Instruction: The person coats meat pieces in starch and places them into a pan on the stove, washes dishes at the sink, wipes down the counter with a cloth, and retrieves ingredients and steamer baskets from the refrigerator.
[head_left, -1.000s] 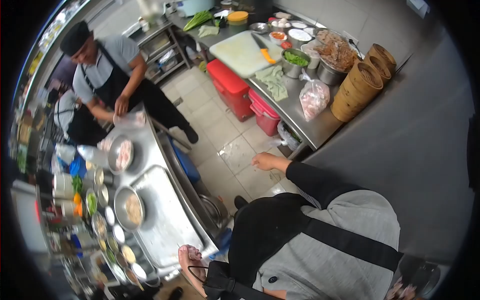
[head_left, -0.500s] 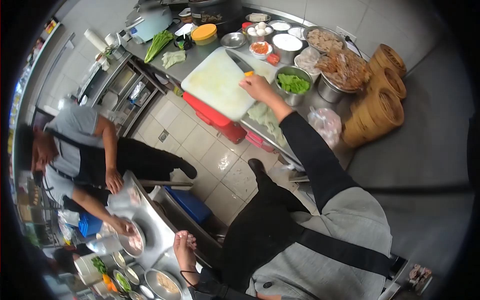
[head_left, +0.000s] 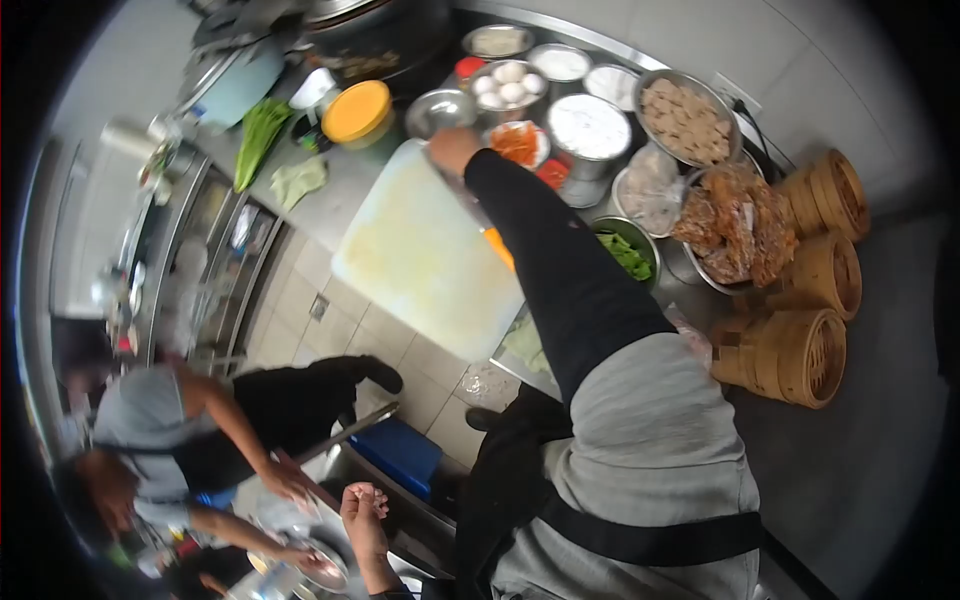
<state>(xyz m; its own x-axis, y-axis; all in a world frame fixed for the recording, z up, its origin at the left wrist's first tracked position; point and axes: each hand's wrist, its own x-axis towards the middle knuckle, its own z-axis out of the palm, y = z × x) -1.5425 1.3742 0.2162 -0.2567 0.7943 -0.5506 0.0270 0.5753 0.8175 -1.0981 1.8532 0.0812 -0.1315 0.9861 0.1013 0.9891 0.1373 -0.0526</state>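
My right hand (head_left: 455,150) reaches over the far edge of the white cutting board (head_left: 420,250), at the near rim of a small metal bowl (head_left: 440,110). Its fingers are hidden and slightly blurred. Beneath my right forearm lies a knife, its orange handle (head_left: 498,248) showing on the board and most of its blade covered by my sleeve. Low in the view, my left hand (head_left: 363,515) is closed around small, pale pink pieces of what looks like raw meat (head_left: 372,498). It is held up, away from the board.
Eggs (head_left: 508,88), shredded orange food (head_left: 515,143), white powder (head_left: 590,127), greens (head_left: 625,255), browned meat (head_left: 740,225) and bamboo steamers (head_left: 790,355) crowd the counter's right. A yellow-lidded tub (head_left: 357,112) and leafy vegetable (head_left: 262,140) stand left. A co-worker (head_left: 150,430) works at lower left.
My right hand has moved from beside the knife handle to the metal bowl, leaving the knife on the board. My left hand still holds the pink pieces. The view has shifted closer to the counter.
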